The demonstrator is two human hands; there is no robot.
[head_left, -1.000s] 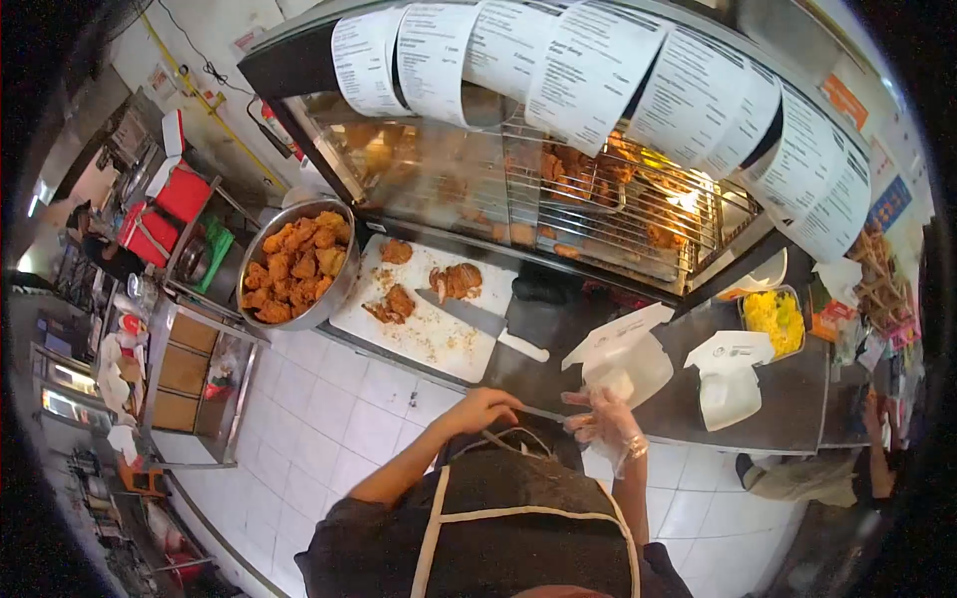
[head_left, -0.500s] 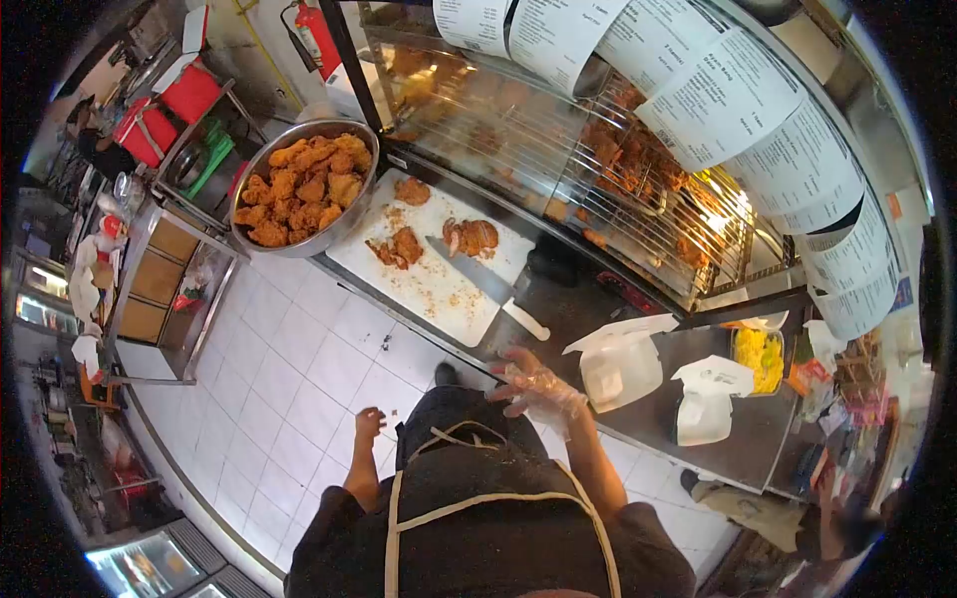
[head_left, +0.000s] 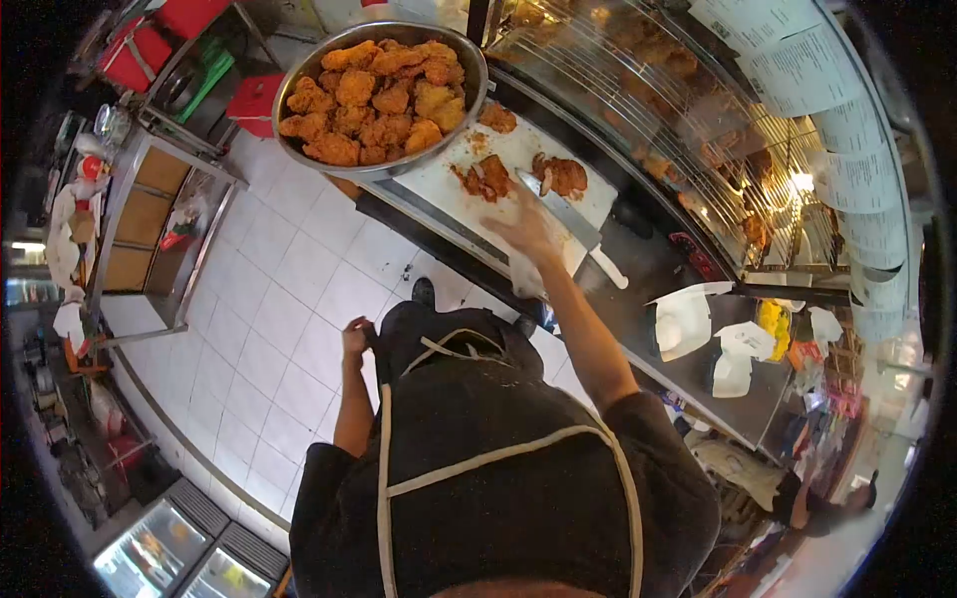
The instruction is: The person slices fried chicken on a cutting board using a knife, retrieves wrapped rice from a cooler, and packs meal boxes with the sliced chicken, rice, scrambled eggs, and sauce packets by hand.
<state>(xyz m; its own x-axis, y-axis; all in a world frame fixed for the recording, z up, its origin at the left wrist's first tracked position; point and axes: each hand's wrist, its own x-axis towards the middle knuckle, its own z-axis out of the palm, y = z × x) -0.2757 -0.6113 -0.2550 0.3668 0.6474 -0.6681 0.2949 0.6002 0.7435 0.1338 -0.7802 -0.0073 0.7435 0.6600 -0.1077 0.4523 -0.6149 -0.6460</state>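
My right hand (head_left: 524,234), blurred, reaches over the white cutting board (head_left: 439,182), its fingers apart and nothing seen between them. Clear plastic, like a loose glove (head_left: 525,274), shows below its wrist. Just beyond the fingers lie a piece of fried chicken (head_left: 485,179) and a cut fried fillet (head_left: 561,176). Across the board rests a knife (head_left: 570,221), its blade by the fillet and its white handle over the board's edge. A smaller fried piece (head_left: 497,119) lies farther back. My left hand (head_left: 356,334) hangs beside my apron, fingers curled, with nothing visible in it.
A steel bowl (head_left: 477,75) heaped with fried chicken stands at the board's left end. Behind the counter is a glass warmer with wire racks (head_left: 688,120). Open white takeaway boxes (head_left: 684,325) sit to the right. Another person (head_left: 832,508) stands at lower right.
My right hand has moved from the counter's front edge up over the cutting board. My left hand has come closer to my apron. The camera view has shifted.
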